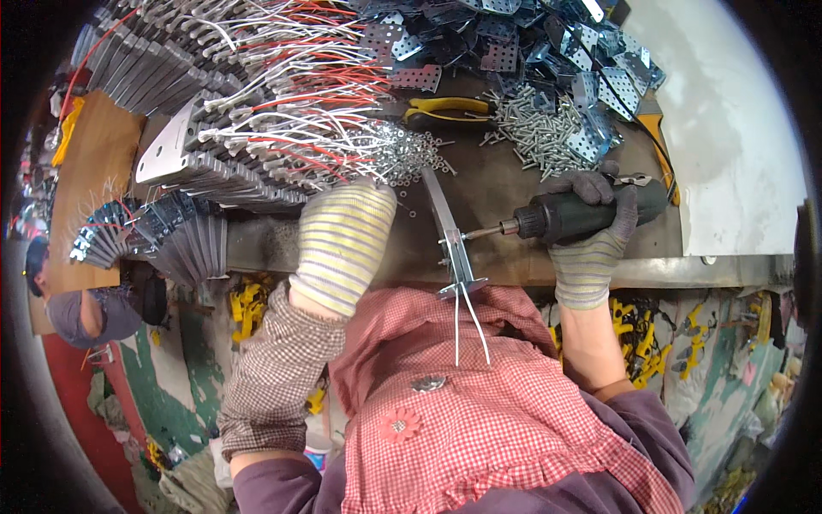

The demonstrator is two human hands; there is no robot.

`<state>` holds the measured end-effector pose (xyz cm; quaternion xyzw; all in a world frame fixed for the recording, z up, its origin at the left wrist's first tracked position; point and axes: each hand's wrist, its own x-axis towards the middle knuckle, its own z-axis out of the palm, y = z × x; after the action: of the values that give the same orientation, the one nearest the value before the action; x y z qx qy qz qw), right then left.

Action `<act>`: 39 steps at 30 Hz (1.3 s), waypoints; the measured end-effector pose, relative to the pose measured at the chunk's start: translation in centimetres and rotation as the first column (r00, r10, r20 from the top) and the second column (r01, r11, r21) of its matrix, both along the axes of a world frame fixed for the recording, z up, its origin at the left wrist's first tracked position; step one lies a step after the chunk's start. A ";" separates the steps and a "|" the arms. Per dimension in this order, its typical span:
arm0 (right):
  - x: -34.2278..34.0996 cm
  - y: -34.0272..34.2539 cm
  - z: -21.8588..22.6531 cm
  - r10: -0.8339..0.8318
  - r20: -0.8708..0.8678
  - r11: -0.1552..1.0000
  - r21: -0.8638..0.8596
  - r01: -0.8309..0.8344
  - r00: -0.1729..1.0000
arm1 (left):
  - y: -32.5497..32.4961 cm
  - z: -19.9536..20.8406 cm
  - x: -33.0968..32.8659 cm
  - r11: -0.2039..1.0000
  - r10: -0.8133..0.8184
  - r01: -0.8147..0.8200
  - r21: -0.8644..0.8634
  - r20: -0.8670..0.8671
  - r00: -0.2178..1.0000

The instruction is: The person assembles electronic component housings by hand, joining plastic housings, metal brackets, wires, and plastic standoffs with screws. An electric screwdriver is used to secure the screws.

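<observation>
In the head view, the right hand was wrapped around a black driver, its bit pointing left at the bar's right side. That grey bar lay between the hands at the bench's near edge, white wires trailing nearer. The left hand was beside the nuts; I couldn't tell whether its fingers held anything. Screws lay far right.

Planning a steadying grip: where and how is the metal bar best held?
Likely grip the metal bar by its slim far stretch, from the left: that stretch looks bare, the driver points at its right side, and a plate and white wires occupy the near end.
</observation>
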<state>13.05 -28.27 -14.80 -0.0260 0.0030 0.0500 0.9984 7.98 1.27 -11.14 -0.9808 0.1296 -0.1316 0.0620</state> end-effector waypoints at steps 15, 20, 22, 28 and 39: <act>0.1 0.3 -0.5 0.003 0.005 1.000 -0.005 -0.003 1.000 | -4.9 -1.0 -4.5 0.004 -0.054 -0.152 -0.988 -0.152 0.987; 0.0 0.5 -0.3 -0.002 -0.014 1.000 -0.011 0.002 1.000 | -5.4 -0.9 -4.3 0.215 -0.008 0.011 -0.976 0.009 1.000; 0.0 0.5 -0.4 -0.003 0.015 0.999 -0.039 0.004 1.000 | -5.6 -0.7 -4.4 0.195 -0.003 -0.009 -0.981 -0.010 1.000; 0.0 0.5 -0.2 0.005 0.012 0.999 -0.035 -0.005 1.000 | -5.8 -1.3 -4.2 0.134 -0.029 0.013 -0.991 0.009 1.000; -0.1 0.4 0.1 -0.001 -0.004 1.000 0.021 0.001 1.000 | -5.6 -1.7 -4.1 0.204 -0.012 0.046 -0.978 0.045 0.999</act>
<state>12.95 -27.90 -14.65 -0.0152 0.0046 0.0494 0.9986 3.92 -4.36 -12.85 -0.7958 0.0350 -0.1985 -0.5710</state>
